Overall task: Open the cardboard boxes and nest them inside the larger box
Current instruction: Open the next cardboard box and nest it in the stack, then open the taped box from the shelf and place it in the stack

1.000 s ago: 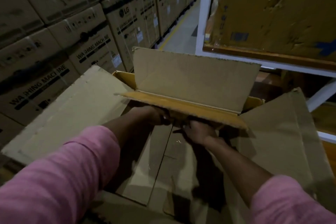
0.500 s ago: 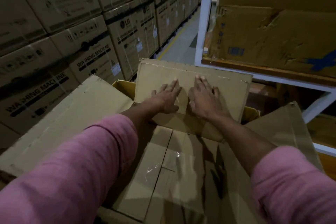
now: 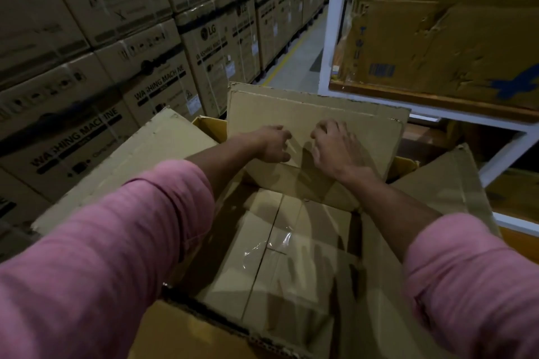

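Note:
A large cardboard box stands in front of me with its left flap [image 3: 116, 172] and right flap [image 3: 446, 183] spread outward. Inside it sits a smaller opened box whose taped bottom [image 3: 277, 256] faces up at me. Its far flap [image 3: 315, 108] leans away from me, over the far rim. My left hand [image 3: 272, 144] and my right hand [image 3: 335, 146] rest side by side on this flap, fingers loosely bent, fingertips on the cardboard, holding nothing. Yellow box corners [image 3: 210, 125] show on either side of the flap.
Stacked washing machine cartons [image 3: 151, 73] form a wall on the left. A white metal rack [image 3: 332, 38] with a worn brown carton [image 3: 452, 38] on its shelf stands close on the right. A grey aisle floor [image 3: 297, 67] runs between them.
One second ago both hands held the far flap from below, raised level. They then pushed it back flat-handed. Now the flap leans away and my fingers have curled slightly on it.

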Demonstrator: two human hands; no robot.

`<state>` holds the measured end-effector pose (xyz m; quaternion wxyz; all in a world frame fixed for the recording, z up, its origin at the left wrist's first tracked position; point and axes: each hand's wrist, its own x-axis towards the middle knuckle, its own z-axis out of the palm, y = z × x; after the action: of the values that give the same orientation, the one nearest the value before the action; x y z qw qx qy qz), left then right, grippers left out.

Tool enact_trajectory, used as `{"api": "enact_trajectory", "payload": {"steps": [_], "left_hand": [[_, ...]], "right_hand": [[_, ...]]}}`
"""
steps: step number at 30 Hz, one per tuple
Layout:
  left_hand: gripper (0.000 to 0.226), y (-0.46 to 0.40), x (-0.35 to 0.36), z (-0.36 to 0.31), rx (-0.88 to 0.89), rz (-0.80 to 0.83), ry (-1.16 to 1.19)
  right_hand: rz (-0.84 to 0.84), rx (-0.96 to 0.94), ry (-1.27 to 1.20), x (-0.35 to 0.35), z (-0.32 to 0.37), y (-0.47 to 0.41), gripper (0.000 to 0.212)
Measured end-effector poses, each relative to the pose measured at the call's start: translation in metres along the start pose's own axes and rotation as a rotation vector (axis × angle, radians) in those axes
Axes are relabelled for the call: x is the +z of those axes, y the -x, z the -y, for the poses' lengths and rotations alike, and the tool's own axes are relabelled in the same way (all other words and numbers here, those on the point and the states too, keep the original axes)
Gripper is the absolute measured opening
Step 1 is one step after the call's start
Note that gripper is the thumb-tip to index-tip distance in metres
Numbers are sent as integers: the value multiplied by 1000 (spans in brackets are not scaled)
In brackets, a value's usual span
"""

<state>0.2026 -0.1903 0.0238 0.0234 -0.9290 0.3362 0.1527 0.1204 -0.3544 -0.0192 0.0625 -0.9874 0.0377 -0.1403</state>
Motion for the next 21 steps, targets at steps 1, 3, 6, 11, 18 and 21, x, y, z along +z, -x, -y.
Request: {"api": "enact_trajectory", "payload": {"steps": [1,3,6,11,18,21], "left_hand": [[68,7,-3,-2,0,-8,-15],[66,21,-10,-5,3,-27,-33],[66,44,-17,-11,18,-65,-53],[62,88,-9,-24,6,-142,-51],[52,157,21,-39,-9,-197,-47],[57,184,25,-50,20,-281,-37]], "right_hand": [[23,-5,-31,-5,1,3,33],[120,-22,-70,-15,5,7,32],[240,-50,-109,-33,17,19,32],[291,-46,-116,-62,38,48,37],[269,-50,-87,-100,64,109,32],[87,-37,-145,-114,73,144,29]]}}
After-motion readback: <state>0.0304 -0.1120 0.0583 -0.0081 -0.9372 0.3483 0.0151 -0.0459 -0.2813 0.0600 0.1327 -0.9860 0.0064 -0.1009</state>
